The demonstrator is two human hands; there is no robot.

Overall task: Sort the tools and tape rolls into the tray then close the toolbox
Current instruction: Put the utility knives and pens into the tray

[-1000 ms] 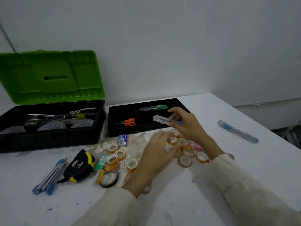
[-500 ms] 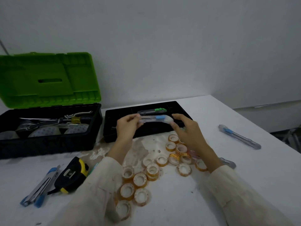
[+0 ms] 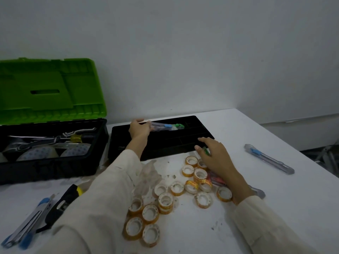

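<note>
Front of bench (image 3: 211,235): small tape rolls (image 3: 150,211), amber rims, white cores, loose scatter. Just past them right hand (image 3: 214,154), fingers loosely spread, gripping nothing I can make out, at black tray (image 3: 174,142) front rim. Further back left hand (image 3: 139,129) curled round clear utility knife (image 3: 161,125), blue slider, over tray's rear compartment, beside green-tipped knife (image 3: 178,126). Toolbox (image 3: 51,158) far left, green lid (image 3: 51,88) up.
</note>
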